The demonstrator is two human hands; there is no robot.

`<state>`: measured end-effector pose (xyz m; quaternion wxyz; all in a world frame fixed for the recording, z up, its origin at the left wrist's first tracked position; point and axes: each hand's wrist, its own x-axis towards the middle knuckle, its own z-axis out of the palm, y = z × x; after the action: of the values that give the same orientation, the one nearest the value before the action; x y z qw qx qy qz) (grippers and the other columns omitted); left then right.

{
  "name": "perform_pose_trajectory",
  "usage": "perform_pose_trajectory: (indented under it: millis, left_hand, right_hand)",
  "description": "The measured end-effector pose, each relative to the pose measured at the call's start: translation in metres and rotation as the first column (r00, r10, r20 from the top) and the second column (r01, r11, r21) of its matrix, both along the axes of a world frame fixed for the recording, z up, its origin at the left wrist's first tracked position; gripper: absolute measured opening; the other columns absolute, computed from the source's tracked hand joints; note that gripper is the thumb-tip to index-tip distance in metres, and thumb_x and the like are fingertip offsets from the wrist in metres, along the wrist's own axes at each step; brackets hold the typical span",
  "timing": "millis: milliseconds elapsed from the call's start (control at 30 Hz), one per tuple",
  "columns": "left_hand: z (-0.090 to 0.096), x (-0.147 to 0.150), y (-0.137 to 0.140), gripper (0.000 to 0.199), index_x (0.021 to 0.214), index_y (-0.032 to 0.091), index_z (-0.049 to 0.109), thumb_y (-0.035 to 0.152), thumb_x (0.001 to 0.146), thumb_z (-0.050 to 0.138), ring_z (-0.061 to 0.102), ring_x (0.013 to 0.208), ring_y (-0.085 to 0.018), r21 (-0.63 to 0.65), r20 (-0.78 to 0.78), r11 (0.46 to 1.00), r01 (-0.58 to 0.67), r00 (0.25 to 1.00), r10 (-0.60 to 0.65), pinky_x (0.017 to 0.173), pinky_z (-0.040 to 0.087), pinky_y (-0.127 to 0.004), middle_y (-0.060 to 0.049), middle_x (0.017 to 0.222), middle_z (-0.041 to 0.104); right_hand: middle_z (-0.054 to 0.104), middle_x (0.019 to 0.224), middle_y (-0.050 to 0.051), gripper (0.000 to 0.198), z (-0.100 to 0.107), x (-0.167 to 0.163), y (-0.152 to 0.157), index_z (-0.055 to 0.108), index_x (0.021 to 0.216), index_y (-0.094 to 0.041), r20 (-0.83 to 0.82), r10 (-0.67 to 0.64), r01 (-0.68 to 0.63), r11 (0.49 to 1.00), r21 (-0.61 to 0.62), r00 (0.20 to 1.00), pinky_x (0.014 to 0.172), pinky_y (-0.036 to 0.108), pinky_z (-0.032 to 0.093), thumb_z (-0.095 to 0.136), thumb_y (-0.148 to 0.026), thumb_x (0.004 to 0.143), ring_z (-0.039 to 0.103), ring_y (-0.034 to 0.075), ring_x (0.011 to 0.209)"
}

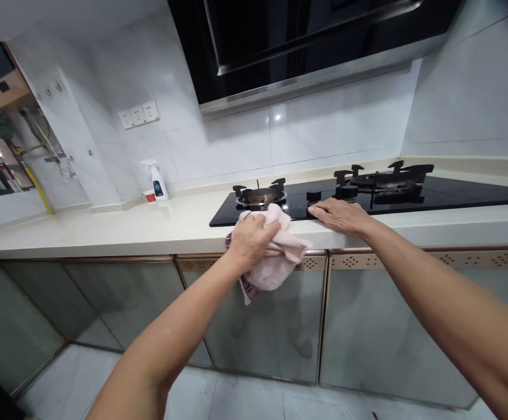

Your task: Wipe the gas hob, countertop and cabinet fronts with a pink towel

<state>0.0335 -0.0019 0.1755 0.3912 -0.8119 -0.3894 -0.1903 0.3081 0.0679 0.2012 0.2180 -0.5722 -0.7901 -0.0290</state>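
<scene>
My left hand (253, 240) is closed around a crumpled pink cloth (275, 268) at the front edge of the counter. The cloth hangs down over the edge, before the cabinet doors, and its upper part lies by the near left corner of the black gas cooktop (298, 204). My right hand (339, 215) rests palm down on the cooktop's front edge, fingers stretched to the left and holding nothing. Just behind those fingers stands a black control knob (313, 196). The left burner (259, 196) is beyond the cloth; the right burner (385, 179) lies farther back.
A white spray bottle (158, 182) stands against the wall on the pale countertop (184, 219), beside a small red-and-white container (149, 196). A black range hood (315, 46) overhangs the cooktop. Glass-fronted cabinets (275, 332) line the space below. Wall sockets (138, 114) sit above the bottle.
</scene>
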Motion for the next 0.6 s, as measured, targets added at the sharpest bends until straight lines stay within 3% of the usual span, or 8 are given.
perform_pose_trajectory:
  millis: [167,333,467,600]
  left_hand:
    - [0.005,-0.097,-0.016,0.065,0.135,0.026,0.062,0.069,0.086,0.063,0.054,0.106,-0.031,-0.063,0.061,0.977,-0.202,0.977,0.206,0.091,0.045,-0.041,-0.013,0.119,0.060]
    - [0.020,-0.187,-0.037,0.060,0.137,0.029,0.060,0.056,0.084,0.071,0.055,0.111,-0.029,-0.196,0.081,0.886,-0.421,0.893,0.443,0.096,0.046,-0.039,-0.010,0.121,0.059]
    - [0.027,-0.217,-0.046,0.064,0.138,0.030,0.058,0.054,0.080,0.074,0.054,0.112,-0.031,-0.227,0.057,0.829,-0.511,0.843,0.535,0.097,0.045,-0.041,-0.010,0.121,0.059]
    - [0.029,-0.211,-0.048,0.068,0.134,0.027,0.060,0.064,0.078,0.073,0.055,0.107,-0.033,-0.173,0.001,0.806,-0.566,0.819,0.574,0.090,0.045,-0.041,-0.013,0.119,0.059]
  right_hand:
    - [0.066,0.139,0.008,0.065,-0.002,0.000,0.001,0.073,0.124,-0.033,-0.033,0.019,-0.019,1.000,0.008,0.999,0.099,0.063,0.047,0.023,-0.065,0.096,0.060,0.040,0.125]
    - [0.064,0.142,0.010,0.066,-0.003,-0.002,0.002,0.071,0.128,-0.031,-0.031,-0.006,0.006,1.000,0.003,0.999,0.101,0.064,0.046,0.025,-0.065,0.096,0.058,0.039,0.126]
    - [0.063,0.143,0.010,0.067,-0.003,-0.004,0.000,0.070,0.129,-0.031,-0.022,-0.018,0.018,1.000,-0.003,1.000,0.102,0.065,0.046,0.023,-0.066,0.097,0.058,0.039,0.127]
    - [0.063,0.143,0.012,0.070,-0.002,-0.005,-0.001,0.068,0.132,-0.030,-0.011,-0.038,0.038,0.999,-0.005,0.999,0.103,0.065,0.045,0.020,-0.067,0.097,0.058,0.039,0.127]
